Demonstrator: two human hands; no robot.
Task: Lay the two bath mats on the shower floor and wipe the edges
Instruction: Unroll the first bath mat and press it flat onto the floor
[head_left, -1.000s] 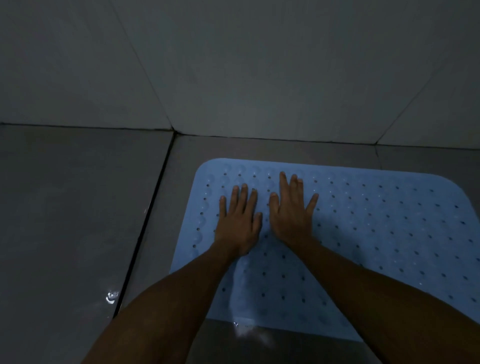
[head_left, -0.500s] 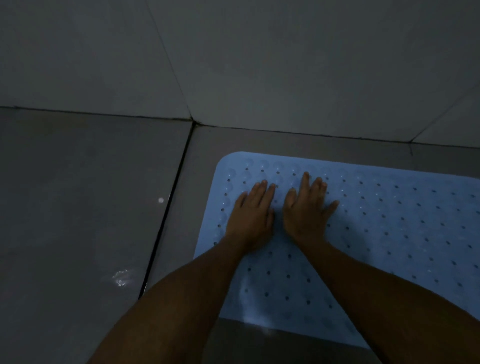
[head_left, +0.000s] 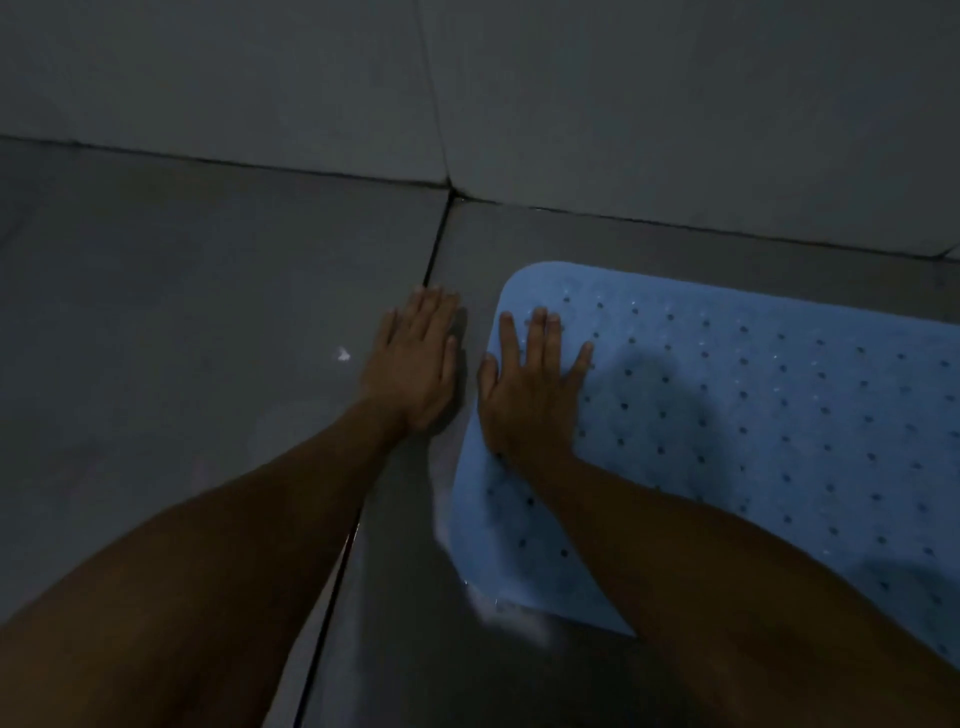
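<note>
A light blue bath mat (head_left: 753, 415) with rows of small holes lies flat on the grey tiled shower floor (head_left: 182, 322), reaching out of frame at the right. My right hand (head_left: 530, 384) presses flat on the mat's left edge, fingers straight and spread. My left hand (head_left: 415, 364) rests flat on the bare tile just left of the mat, fingers straight and together, not touching the mat. Only one mat is in view.
A grey tiled wall (head_left: 571, 104) meets the floor just beyond the mat. A dark grout line (head_left: 431, 260) runs from the wall toward me past my left hand. Wet glints (head_left: 343, 356) show on the floor left of my hands and at the mat's near corner.
Both hands slid left across the mat. My left hand has come off the mat onto the bare tile; my right hand now sits at the mat's left edge. The view panned left.
</note>
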